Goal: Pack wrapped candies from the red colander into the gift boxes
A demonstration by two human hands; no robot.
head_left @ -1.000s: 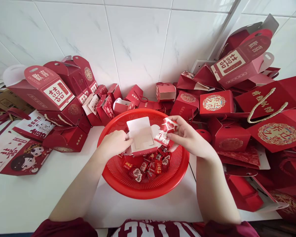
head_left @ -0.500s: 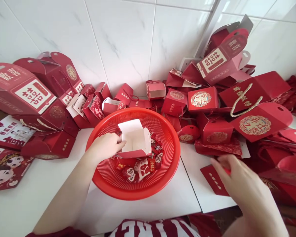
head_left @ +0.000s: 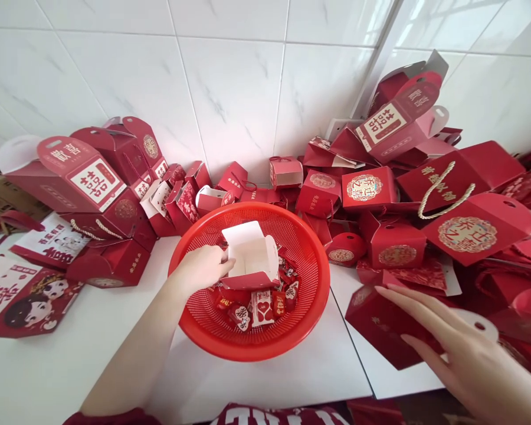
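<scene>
My left hand (head_left: 206, 268) is closed on the left wall of an open gift box (head_left: 252, 260), red outside and white inside, its lid flap standing up. The box sits over wrapped candies (head_left: 262, 307) in a red plastic basket (head_left: 248, 348); no candy shows in its visible interior. On the right, my right hand (head_left: 446, 336) lies against a dark red gift box (head_left: 380, 324), fingers stretched out and apart across its top edge and face. That box is tilted, and the hand covers its right part.
Red gift boxes (head_left: 464, 233) and bags are heaped to the right, some with rope handles. More boxes (head_left: 92, 183) are stacked on the left, beside printed bags (head_left: 39, 301). A tiled wall (head_left: 234, 88) rises behind the white table (head_left: 128, 319).
My right hand has gone from bent fingers to stretched ones over the dark red box, which has shifted and tipped. My left hand still holds the open box. The view has swung slightly left.
</scene>
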